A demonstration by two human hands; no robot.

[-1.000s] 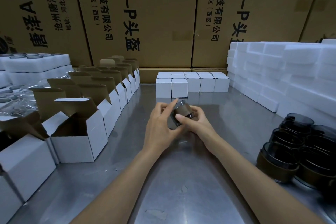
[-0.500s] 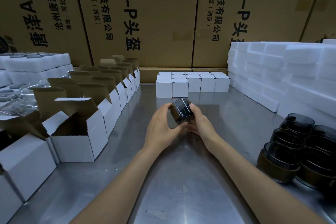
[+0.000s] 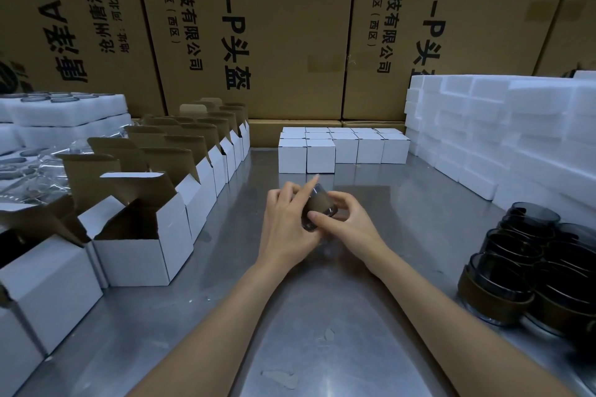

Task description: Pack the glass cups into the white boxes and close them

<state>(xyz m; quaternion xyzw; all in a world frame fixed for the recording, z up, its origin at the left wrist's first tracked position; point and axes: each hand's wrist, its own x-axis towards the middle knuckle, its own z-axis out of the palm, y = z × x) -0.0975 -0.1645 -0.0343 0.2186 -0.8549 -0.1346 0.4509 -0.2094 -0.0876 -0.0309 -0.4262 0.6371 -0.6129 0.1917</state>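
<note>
Held between both hands above the steel table point(image 3: 322, 316): one dark glass cup point(image 3: 317, 208) with a brown band, tipped on its side, long axis slanting from low-left to high-right, rim toward the far right. Left hand point(image 3: 285, 222) curled round the cup's near-left side, index finger stretched straight up along the glass; right hand point(image 3: 346, 222) pinching it from the right, thumb laid across the band. Nearest open white box point(image 3: 142, 248) well off to the left of the left hand, mouth up, brown flaps raised, so likely a carry leftward by the left hand, with the cup first to be turned upright. Stack of remaining cups point(image 3: 529, 267) well to the right of the right hand; closed white boxes point(image 3: 338, 148) just beyond the fingertips, apart from them. Against half a second ago: cup rolled over, brown band now facing the camera where dark glass showed, left index finger now raised, hands otherwise in the same spot over the table.
</note>
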